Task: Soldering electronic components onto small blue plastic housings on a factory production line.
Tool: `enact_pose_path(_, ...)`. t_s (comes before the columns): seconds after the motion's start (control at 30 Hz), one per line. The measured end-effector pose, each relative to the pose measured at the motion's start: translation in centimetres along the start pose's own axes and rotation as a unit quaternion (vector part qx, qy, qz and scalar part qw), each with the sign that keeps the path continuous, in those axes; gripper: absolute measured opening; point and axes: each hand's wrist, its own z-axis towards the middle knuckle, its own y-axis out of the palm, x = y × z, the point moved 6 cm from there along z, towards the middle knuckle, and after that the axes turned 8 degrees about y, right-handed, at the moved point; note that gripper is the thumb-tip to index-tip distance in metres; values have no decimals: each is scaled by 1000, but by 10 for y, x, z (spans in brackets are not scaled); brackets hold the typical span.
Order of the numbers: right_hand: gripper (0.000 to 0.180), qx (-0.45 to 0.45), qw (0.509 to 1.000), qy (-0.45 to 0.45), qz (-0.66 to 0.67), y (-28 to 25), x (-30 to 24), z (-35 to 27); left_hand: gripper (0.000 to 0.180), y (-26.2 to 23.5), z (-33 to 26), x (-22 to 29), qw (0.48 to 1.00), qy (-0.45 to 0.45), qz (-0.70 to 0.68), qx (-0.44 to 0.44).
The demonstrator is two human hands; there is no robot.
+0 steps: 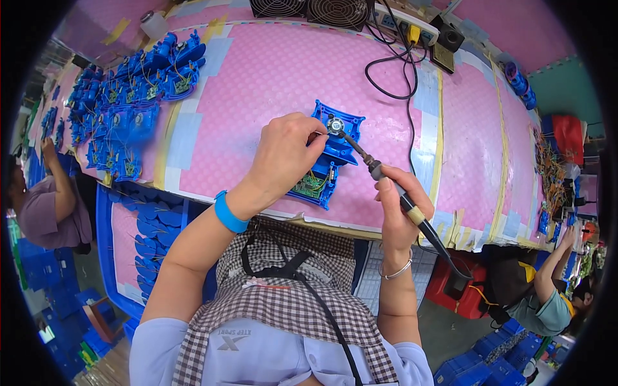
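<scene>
A blue plastic housing (pixel 333 152) with a green circuit board (pixel 310 185) lies on the pink mat near the table's front edge. My left hand (pixel 283 154) rests on it, fingers pinched by a small round metal part (pixel 335 125) at its top; what it pinches is too small to tell. My right hand (pixel 399 209) grips a soldering iron (pixel 393 188), its tip touching that round part. A blue band sits on my left wrist and a silver bangle on my right.
Many blue housings (pixel 132 96) are piled at the far left of the pink table (pixel 270 71). Two fans (pixel 309 9), a power strip (pixel 412 29) and black cables (pixel 393 71) sit at the back. Other people work at the left (pixel 51 206) and right (pixel 547 289). Blue crates stand on the floor.
</scene>
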Motion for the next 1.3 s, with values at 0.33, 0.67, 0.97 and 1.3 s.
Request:
enact_pose_path(0.33,24,84,994,40,56,-30,7,-10,9,1,0,-2,1000,-1,-5,-5)
enact_pose_path(0.67,31,188,976,32,102,-59,8,-19,8,5,3,-1,1000,8,-8,-1)
enact_pose_path(0.97,28,225,964,45,138,-58,8,-18,24,-26,-22,35,998,45,17,43)
enact_pose_path(1.3,28,193,965,-91,153,-64,-46,35,13,-34,-25,-26,966,-83,204,-135)
